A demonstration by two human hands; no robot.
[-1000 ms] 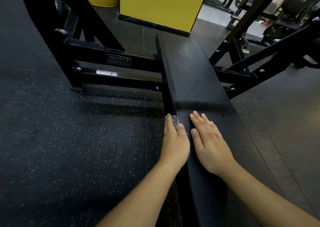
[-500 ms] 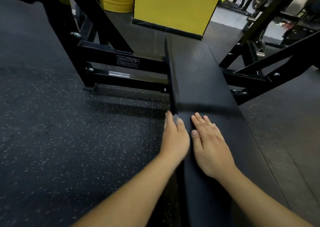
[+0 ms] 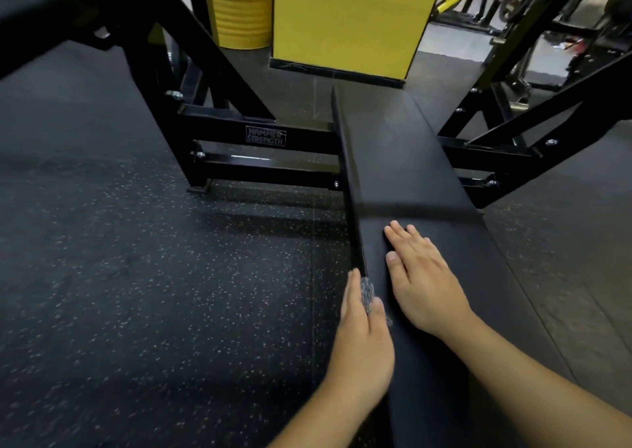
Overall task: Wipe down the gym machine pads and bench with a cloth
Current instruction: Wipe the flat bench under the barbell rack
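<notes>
**Wiping the side edge of the bench pad: keep the cloth pinned flat and run the full length**

Nearest the camera, the left hand [image 3: 362, 338] was pressed against the left side face of the bench pad [image 3: 403, 174], its fingers [image 3: 354, 294] straight and pointing away along the edge. A grey speckled cloth [image 3: 367, 297] was trapped between those fingers and the pad's side; only a small bunch of it showed between forefinger and thumb, with a scrap peeking out just beside the thumb's base. The hand was not clenched: it held the cloth by flat pressure, with the thumb closing lightly over it.

Just to the right of those fingers, the right hand [image 3: 424, 283] lay palm down on the top face of the pad, fingers released and straight, holding nothing. It seemed to be steadying the body over the bench.

For this step, the judgement is that even pressure matters most. The side face was narrow, so the cloth would do best spread under all the fingers rather than bunched at the thumb, or part of the edge could be missed. Ahead of the fingertips, a seam [image 3: 410, 208] crossed the pad; dirt may gather there, so a slower pass seemed wise.

Farther on, the pad ran between the black steel frame [image 3: 266, 140] of the machine, which bore a Hammer Strength label. The stroke would need to carry past the crossbars without knuckles catching the bolts. Beyond the pad's far end stood a yellow pillar [image 3: 349, 20] and a yellow drum [image 3: 242, 13] on the speckled rubber floor [image 3: 136, 276].
</notes>
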